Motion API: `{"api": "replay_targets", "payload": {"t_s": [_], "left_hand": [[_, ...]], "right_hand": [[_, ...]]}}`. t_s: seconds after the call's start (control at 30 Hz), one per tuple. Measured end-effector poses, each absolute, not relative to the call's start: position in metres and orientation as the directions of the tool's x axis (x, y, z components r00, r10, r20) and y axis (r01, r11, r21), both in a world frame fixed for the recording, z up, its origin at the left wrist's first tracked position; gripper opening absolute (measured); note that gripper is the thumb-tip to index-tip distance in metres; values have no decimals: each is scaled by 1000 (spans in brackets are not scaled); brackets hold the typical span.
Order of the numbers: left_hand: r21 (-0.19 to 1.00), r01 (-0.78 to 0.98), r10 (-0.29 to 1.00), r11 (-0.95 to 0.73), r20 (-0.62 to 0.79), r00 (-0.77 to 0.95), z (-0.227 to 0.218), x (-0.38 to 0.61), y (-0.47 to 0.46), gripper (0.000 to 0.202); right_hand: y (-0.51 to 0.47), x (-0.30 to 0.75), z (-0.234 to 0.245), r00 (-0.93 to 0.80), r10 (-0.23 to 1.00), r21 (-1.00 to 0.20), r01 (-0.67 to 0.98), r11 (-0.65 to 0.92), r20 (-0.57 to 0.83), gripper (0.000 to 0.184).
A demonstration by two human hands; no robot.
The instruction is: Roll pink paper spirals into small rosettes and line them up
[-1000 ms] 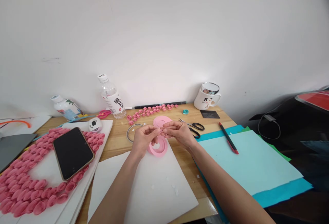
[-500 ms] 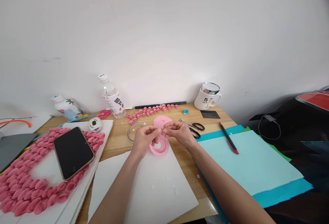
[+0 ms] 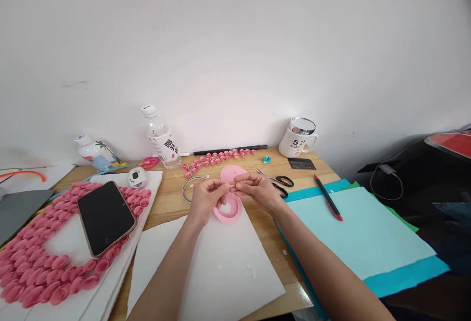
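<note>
My left hand [image 3: 209,197] and my right hand [image 3: 256,191] meet over the desk, thumbs and fingers pinched together on a pink paper strip [image 3: 232,187]. Much of that strip is hidden by the fingers. Just below the hands lies a pink paper spiral [image 3: 228,217], partly on a white board [image 3: 209,267]. Behind them is another pink paper piece [image 3: 231,173], cut in a curve. Black-handled scissors [image 3: 283,181] rest right of my right hand, and a roll of tape [image 3: 187,191] lies beside my left.
Rolled pink paper flowers [image 3: 209,159] line the back, near a bottle [image 3: 162,139] and a mug [image 3: 297,139]. At left, a phone [image 3: 106,218] lies on a board of pink flowers [image 3: 51,278]. Blue paper sheets [image 3: 360,232] and a pen [image 3: 327,198] are at right.
Both hands stay pinched together in nearly the same place; the fingers have shifted only slightly. The view has moved a little, and the things on the desk look unmoved.
</note>
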State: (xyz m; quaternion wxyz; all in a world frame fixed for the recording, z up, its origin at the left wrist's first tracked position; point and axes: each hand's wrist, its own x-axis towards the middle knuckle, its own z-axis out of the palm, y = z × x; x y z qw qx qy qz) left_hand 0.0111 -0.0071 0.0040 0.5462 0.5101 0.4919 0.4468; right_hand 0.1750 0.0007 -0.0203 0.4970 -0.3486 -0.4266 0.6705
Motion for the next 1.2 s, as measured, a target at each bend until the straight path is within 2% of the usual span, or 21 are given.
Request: {"api": "replay_targets", "payload": {"t_s": [0.9, 1.2], "left_hand": [[995, 8, 982, 102, -102, 160, 6, 13, -10, 20], [995, 11, 982, 103, -103, 161, 8, 14, -11, 23]], "right_hand": [[0, 170, -23, -163, 987, -949, -312, -56, -5, 26], [0, 171, -21, -163, 986, -941, -331, -75, -21, 25]]}}
